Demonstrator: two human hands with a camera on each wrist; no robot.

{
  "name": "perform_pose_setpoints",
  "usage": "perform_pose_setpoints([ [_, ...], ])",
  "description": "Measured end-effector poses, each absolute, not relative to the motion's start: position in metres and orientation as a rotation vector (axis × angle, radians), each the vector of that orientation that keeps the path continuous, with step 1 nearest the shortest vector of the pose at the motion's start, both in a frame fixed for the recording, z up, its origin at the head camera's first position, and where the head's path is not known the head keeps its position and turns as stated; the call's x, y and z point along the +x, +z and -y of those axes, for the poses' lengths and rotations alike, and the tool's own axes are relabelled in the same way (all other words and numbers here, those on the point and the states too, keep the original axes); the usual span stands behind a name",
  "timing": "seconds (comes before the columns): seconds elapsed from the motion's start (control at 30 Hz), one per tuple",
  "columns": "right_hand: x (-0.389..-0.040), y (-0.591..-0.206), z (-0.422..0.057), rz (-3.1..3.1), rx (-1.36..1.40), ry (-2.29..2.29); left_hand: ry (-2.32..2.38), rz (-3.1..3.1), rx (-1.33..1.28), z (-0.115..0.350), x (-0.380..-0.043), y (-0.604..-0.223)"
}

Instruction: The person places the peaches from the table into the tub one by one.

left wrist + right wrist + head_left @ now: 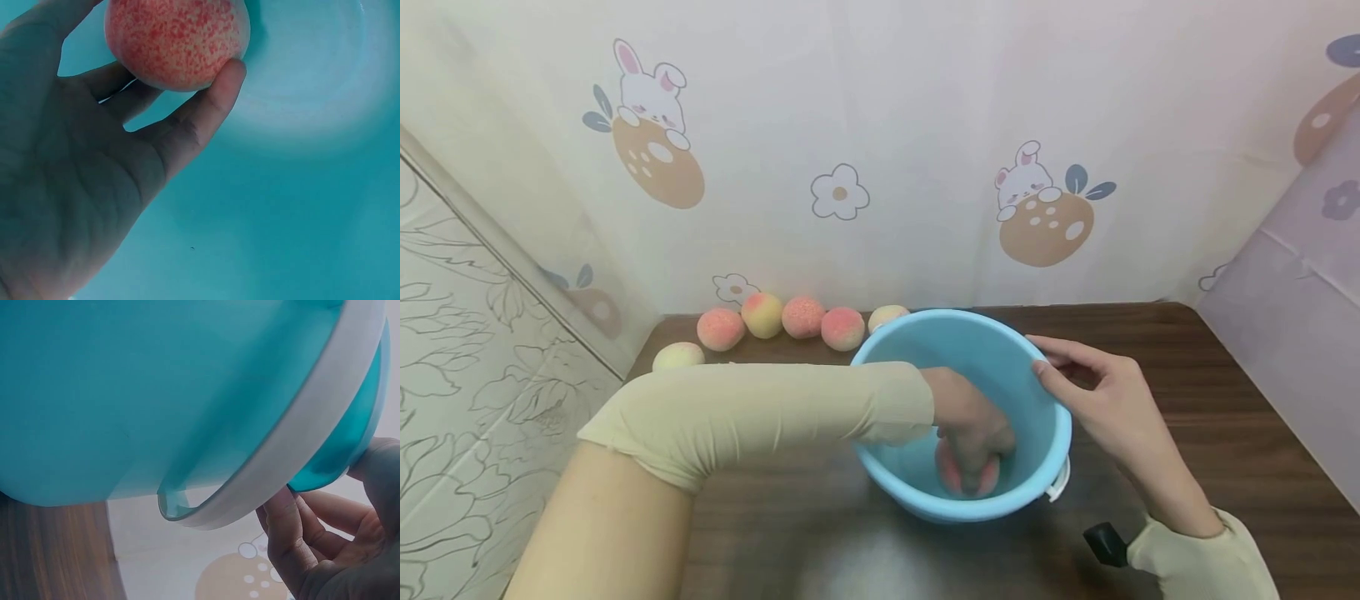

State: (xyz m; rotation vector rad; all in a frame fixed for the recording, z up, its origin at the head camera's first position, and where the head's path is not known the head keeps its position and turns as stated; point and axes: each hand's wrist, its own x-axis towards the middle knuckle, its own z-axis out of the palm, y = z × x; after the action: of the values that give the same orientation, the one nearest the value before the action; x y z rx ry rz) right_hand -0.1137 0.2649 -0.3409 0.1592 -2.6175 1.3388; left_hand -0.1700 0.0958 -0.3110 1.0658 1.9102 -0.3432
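Observation:
A light blue bucket with a white handle stands on the brown table. Deep inside it, my left hand holds a speckled pink peach, with fingers and thumb around its sides. In the head view the fingers cover the middle of that peach. My right hand grips the bucket's rim on the right side, pinching it between thumb and fingers. Whether the peach touches the bucket's bottom, I cannot tell.
Several pink and yellow peaches lie in a row along the table's back left edge. A paler peach is partly behind my left sleeve. A curtain with rabbit prints hangs behind the table.

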Motion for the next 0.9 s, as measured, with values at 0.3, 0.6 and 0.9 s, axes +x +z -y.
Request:
perform_pose_setpoints([
  [0.3, -0.114, -0.342, -0.266, 2.629, 0.15, 1.34, -0.351, -1.912, 1.027, -0.096, -0.16, -0.308],
  [0.6, -0.115, -0.343, -0.266, 2.621, 0.161, 1.32, -0.46, -1.951, 1.073, -0.095, -0.149, -0.302],
  [0.9, -0.114, -0.343, -0.264, 2.623, 0.168, 1.32, -0.572, -1.929, 1.149, -0.094, -0.146, -0.293],
])
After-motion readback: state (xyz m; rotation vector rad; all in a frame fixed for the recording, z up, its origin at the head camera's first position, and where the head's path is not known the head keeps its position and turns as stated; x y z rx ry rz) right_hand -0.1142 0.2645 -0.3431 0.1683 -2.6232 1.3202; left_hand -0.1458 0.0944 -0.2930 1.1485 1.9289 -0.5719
